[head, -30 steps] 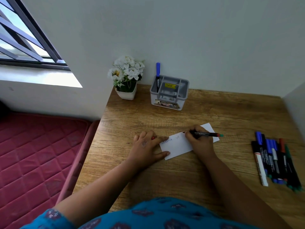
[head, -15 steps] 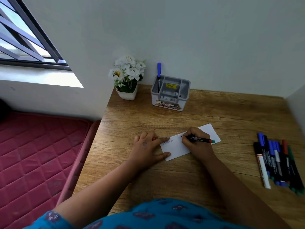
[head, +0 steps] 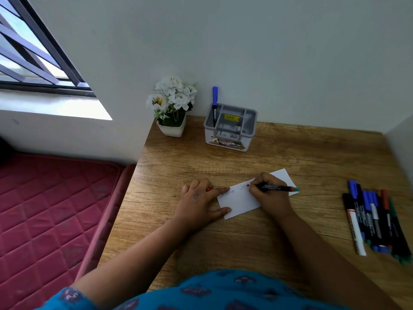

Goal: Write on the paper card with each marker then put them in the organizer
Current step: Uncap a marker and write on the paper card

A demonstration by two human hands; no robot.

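the paper card [head: 240,199] lies on the wooden desk [head: 290,153], pinned flat by the left hand [head: 199,203], and a small red thing is tucked under those fingers. a second word has been started since a moment ago — the black marker [head: 276,188] is gripped by the right hand [head: 271,195]. one blue marker [head: 215,104] is stood in the grey organizer [head: 230,128]. about seven — the pile is blurry — are left in the marker row [head: 375,218].

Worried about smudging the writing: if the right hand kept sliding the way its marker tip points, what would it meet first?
Probably the left hand's index finger, pressed on the white paper card's left edge; only card lies between.
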